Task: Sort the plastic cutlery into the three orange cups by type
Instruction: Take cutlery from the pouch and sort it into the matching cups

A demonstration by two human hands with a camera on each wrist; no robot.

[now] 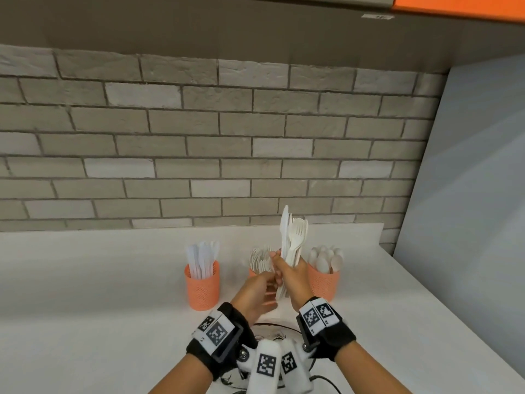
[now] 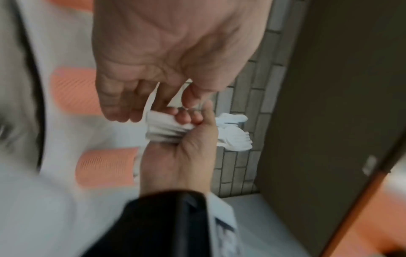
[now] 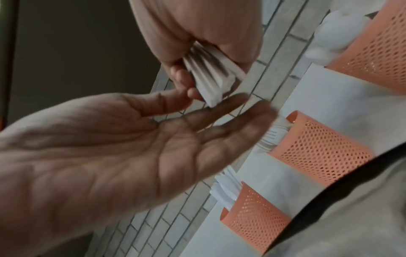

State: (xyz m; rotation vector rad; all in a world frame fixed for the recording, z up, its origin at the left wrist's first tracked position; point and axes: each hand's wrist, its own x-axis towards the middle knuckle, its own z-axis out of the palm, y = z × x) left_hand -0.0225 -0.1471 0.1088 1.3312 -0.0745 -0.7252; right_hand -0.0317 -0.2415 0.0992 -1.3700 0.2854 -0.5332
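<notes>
Three orange mesh cups stand in a row on the white counter (image 1: pixel 99 280). The left cup (image 1: pixel 202 285) holds knives, and the right cup (image 1: pixel 324 282) holds spoons. My hands mostly hide the middle cup (image 1: pixel 252 273), which holds forks. My right hand (image 1: pixel 285 270) grips an upright bundle of white cutlery (image 1: pixel 292 243) above the middle cup; forks and a knife stick out of the top. My left hand (image 1: pixel 257 291) is just below and to the left, palm up. In the right wrist view its straight fingers (image 3: pixel 230 104) touch the lower handle ends of the bundle (image 3: pixel 211 78).
A grey brick wall (image 1: pixel 199 137) runs close behind the cups. A pale panel (image 1: pixel 468 194) closes off the right side. The rim of a dark-edged dish (image 1: pixel 272 327) shows under my wrists, near the counter's front.
</notes>
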